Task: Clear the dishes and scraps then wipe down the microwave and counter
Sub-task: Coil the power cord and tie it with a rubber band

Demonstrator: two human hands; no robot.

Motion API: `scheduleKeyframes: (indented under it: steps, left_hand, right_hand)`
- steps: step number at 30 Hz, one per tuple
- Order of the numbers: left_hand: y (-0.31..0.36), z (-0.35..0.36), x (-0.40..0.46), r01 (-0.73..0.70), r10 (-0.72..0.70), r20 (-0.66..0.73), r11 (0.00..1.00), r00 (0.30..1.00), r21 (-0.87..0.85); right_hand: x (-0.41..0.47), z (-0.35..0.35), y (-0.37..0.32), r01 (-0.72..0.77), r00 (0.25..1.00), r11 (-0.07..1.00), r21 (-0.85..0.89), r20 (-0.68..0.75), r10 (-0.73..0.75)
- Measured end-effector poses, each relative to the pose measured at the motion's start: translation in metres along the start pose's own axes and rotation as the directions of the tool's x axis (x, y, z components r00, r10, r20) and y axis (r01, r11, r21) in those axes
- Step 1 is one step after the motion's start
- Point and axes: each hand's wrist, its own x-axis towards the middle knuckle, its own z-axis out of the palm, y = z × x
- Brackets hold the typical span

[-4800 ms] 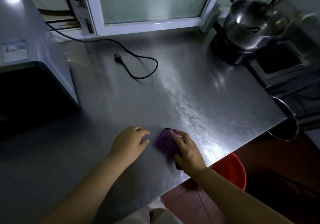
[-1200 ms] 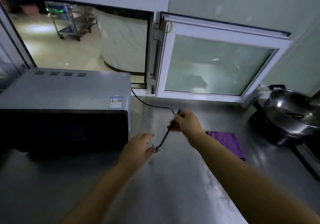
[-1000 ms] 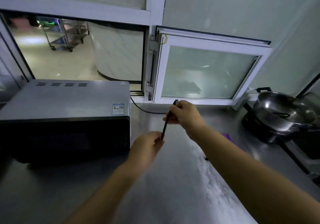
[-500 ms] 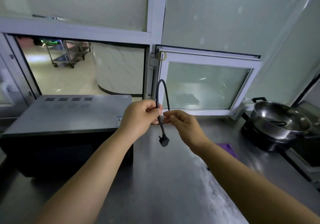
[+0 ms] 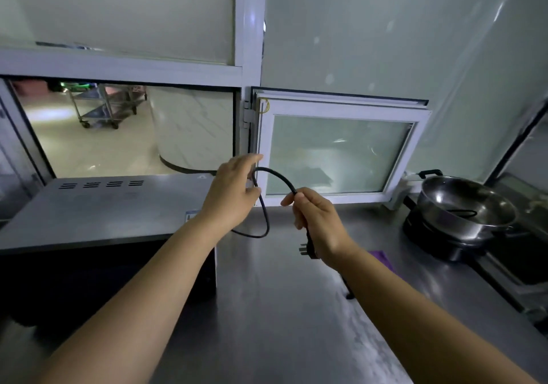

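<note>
Microwave [image 5: 98, 214] sits at the left edge of the worktop [image 5: 281, 309], against the open hatch, its top bare and its dark front in shadow. Its power cord [image 5: 267, 205], which lay slack on the worktop a few seconds ago, is now lifted clear and gathered into a loop in the air just right of the microwave. The left hand [image 5: 231, 193] has risen from the worktop to pinch the loop where the strands cross, thumb and fingers closed on the cable. The right hand [image 5: 317, 223], which dragged the cord up a second ago, now holds the plug end in a narrow grip, with the plug [image 5: 307, 248] hanging below its palm. Further right, the purple cloth [image 5: 382, 257] lies flat on the worktop, mostly hidden behind the right forearm; neither hand holds it any longer. At the far right corner a steel pot [image 5: 465, 208] stands on a dark burner. Wiping appears to be paused, probably finished on this stretch, though the dim light makes that hard to confirm; coiling the cord tidies the surface beside the microwave.
</note>
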Motion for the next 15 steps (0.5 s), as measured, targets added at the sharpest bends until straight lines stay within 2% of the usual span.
scheduleKeyframes:
  steps: [1,3,5,8,11,13,15]
  left_hand:
    - [0.001,0.007,0.005,0.02,-0.016,0.081,0.999,0.997,-0.048]
    - [0.001,0.019,0.01,0.151,-0.101,0.222,0.963,0.97,-0.224]
    - [-0.001,0.03,0.009,0.225,-0.145,0.275,0.931,0.95,-0.286]
    - [0.0,0.045,0.0,0.26,-0.135,0.344,0.9,0.929,-0.349]
    - [0.008,0.061,-0.011,0.268,-0.15,0.271,0.836,0.951,-0.478]
    - [0.013,0.068,-0.013,0.267,-0.219,0.153,0.784,0.964,-0.56]
    - [0.017,0.072,-0.014,0.257,-0.253,0.097,0.741,0.963,-0.621]
  right_hand:
    - [0.004,-0.005,0.001,-0.013,1.0,0.999,0.036,-0.02,0.014]
    - [0.01,-0.016,0.002,-0.033,0.997,0.993,0.112,-0.065,0.041]
    - [0.014,-0.027,0.004,-0.061,0.989,0.976,0.209,-0.122,0.088]
    - [0.019,-0.041,0.008,-0.132,0.96,0.916,0.379,-0.182,0.213]
    - [0.024,-0.049,0.013,-0.187,0.93,0.861,0.473,-0.198,0.31]
    - [0.026,-0.051,0.017,-0.21,0.924,0.866,0.454,-0.198,0.328]
    - [0.029,-0.05,0.023,-0.228,0.916,0.886,0.403,-0.219,0.336]
